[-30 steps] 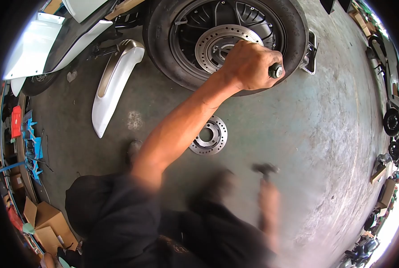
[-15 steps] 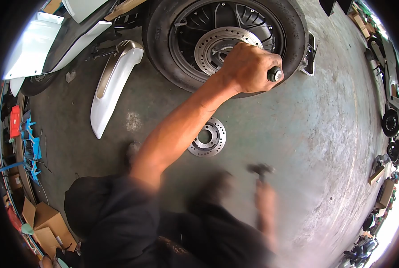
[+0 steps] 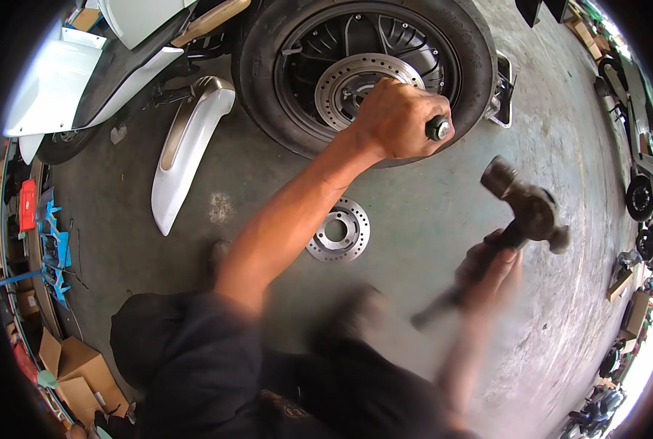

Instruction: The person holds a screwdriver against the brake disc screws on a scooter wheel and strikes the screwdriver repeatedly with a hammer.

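My left hand [image 3: 403,121] is closed around a dark-handled tool [image 3: 437,129] with a metal end cap facing me. Its shaft and tip are hidden behind the fist. That fist is over the brake disc [image 3: 331,88] at the hub of a large wheel with a black tyre [image 3: 268,99]. To the right, my right hand [image 3: 496,274], partly blurred, grips a ball-peen hammer [image 3: 535,208] by its handle. The hammer head is raised below and right of the left fist, apart from the tool. A loose drilled brake disc [image 3: 357,230] lies on the floor below my left forearm.
A white and bronze fender-like panel [image 3: 187,164] lies left of the wheel. White bodywork [image 3: 52,88] stands at upper left. Blue metal parts [image 3: 54,245] and an open cardboard box [image 3: 85,369] line the left edge. Assorted vehicle parts [image 3: 639,201] sit along the right.
The hammer in my right hand has risen from low near my knee, moving up and right. My left hand keeps its grip over the wheel, with a slight shift in view.
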Demonstrator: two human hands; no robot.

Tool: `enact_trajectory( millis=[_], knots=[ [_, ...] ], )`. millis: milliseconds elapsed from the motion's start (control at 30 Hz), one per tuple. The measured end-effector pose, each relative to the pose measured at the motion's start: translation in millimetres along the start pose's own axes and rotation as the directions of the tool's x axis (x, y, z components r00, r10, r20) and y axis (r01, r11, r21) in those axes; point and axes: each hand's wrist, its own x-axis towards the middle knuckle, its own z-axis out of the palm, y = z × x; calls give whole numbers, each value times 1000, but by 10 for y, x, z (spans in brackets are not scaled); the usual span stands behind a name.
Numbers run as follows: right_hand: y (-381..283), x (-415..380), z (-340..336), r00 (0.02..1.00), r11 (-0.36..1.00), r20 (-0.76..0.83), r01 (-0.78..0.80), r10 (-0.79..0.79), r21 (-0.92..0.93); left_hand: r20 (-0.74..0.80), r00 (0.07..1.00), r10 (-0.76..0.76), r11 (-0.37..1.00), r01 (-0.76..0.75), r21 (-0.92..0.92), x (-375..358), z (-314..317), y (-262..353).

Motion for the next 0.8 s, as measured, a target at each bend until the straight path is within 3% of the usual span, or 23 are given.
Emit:
enact_trajectory(
  millis=[33,67,167,300,333,367,433,500,567,600,700,733,767,800],
  knots=[
    [-46,55,63,993,990,-43,117,-114,74,-4,1000,3,1000,-3,1,3,-9,10],
    [-40,108,112,992,990,-41,123,-120,73,17,1000,-10,1000,10,-4,-1,-21,22],
    [-45,213,207,989,938,102,135,-108,-318,30,999,-15,999,16,-33,-13,-37,34],
    [-181,214,48,994,978,34,108,-103,-178,24,999,-21,998,22,-53,-29,6,19],
    [-283,209,-62,977,954,-49,192,-208,-232,15,999,-29,999,29,-29,-26,12,3],
    [-461,215,-258,943,949,-119,303,-311,-84,17,999,-40,999,41,-30,-28,20,-4],
    [-819,224,-651,828,820,-253,548,-501,166,4,999,-34,999,34,-35,-23,16,-2],
    [-1186,163,-1062,537,592,-260,771,-802,-235,8,998,-62,997,62,-43,-8,1,19],
    [-1245,145,-1121,294,465,-377,712,-878,-527,7,997,-70,997,71,-33,3,12,-4],
    [-1108,200,-1245,297,427,-341,803,-892,-416,6,997,-77,997,77,-27,7,9,-27],
    [-103,114,-623,551,631,-462,775,-694,-23,-35,998,-43,999,42,-20,-6,23,-19],
    [156,82,-415,803,779,-55,555,-593,-293,-136,991,12,999,-6,44,15,-14,-76],
    [375,-37,-259,947,725,237,319,-217,-610,-132,989,-62,998,64,9,-60,-22,73],
    [646,242,-19,909,494,382,257,170,-831,-186,982,-46,997,57,52,119,-133,-17]
  ],
)
